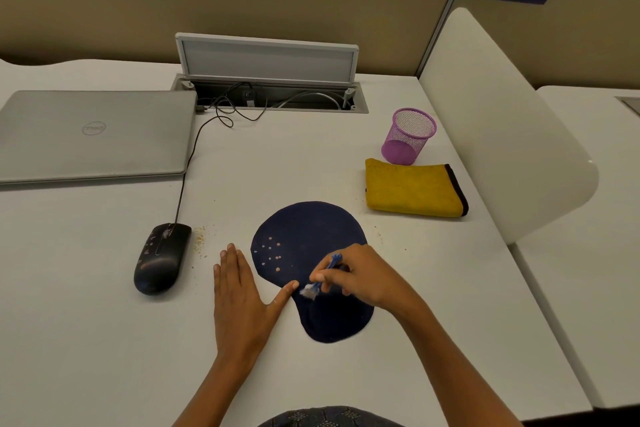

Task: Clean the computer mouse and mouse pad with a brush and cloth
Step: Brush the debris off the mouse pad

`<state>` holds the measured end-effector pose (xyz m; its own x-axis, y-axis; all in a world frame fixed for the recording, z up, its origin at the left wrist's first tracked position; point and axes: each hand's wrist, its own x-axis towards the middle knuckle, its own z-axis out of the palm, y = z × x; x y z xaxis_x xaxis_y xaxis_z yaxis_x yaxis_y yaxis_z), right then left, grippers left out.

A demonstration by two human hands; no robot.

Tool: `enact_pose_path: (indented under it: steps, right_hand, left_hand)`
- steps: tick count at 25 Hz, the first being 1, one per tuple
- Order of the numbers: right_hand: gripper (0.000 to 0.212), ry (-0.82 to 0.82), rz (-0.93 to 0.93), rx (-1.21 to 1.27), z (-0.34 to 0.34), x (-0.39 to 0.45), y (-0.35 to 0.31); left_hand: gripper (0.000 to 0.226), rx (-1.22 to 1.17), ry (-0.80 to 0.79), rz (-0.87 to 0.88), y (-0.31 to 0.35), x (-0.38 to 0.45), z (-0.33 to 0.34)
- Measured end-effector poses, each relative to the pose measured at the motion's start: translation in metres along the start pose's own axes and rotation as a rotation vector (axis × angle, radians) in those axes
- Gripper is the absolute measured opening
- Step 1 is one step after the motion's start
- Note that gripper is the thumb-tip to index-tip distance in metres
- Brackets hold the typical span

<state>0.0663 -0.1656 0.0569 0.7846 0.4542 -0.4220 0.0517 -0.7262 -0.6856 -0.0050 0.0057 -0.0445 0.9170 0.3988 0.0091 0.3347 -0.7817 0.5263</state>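
A dark blue mouse pad point(304, 232) lies on the white desk, with small pale crumbs scattered on its left half. My right hand point(360, 277) grips a small blue brush point(320, 279), whose white bristles touch the pad near its narrow waist. My left hand point(239, 291) lies flat on the desk at the pad's left edge, thumb tip touching the pad. A black wired mouse point(161, 258) with pale specks on it sits to the left. A folded yellow cloth point(414, 189) lies beyond the pad on the right.
A closed grey laptop point(93, 135) sits at the back left, the mouse cable running to it. A purple mesh cup point(408, 137) stands behind the cloth. Crumbs point(200, 241) lie on the desk beside the mouse. An open cable hatch point(270, 94) is at the back.
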Motion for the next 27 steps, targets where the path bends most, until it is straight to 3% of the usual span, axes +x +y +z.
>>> enact_pose_path:
  steps: [4,7,9,13,19,23,27]
  right_hand:
    - [0.016,0.056,0.108,-0.152,-0.013,-0.004,0.011]
    - [0.021,0.210,0.192,-0.293,-0.030,-0.010,0.016]
    - [0.024,0.269,0.166,-0.161,-0.034,-0.010,0.016]
    - [0.026,0.207,0.066,0.060,-0.006,-0.006,0.003]
    - [0.033,0.362,0.086,-0.098,0.016,0.002,0.010]
    - [0.030,0.524,0.061,0.012,0.003,-0.001,0.018]
    - [0.031,0.458,-0.018,0.111,0.019,0.002,0.005]
  left_hand:
    - [0.115,-0.006,0.004,0.007,0.001,-0.001,0.000]
    - [0.114,-0.010,0.008,0.014,0.002,0.000,-0.001]
    - [0.114,-0.016,0.015,0.015,0.002,-0.001,-0.002]
    - [0.113,0.005,0.022,0.032,0.001,0.000,-0.001]
    - [0.113,0.012,0.020,0.033,0.001,-0.001,0.000]
    - [0.113,0.020,0.019,0.031,0.000,0.000,-0.001]
    - [0.112,-0.001,0.014,0.030,0.000,0.000,-0.001]
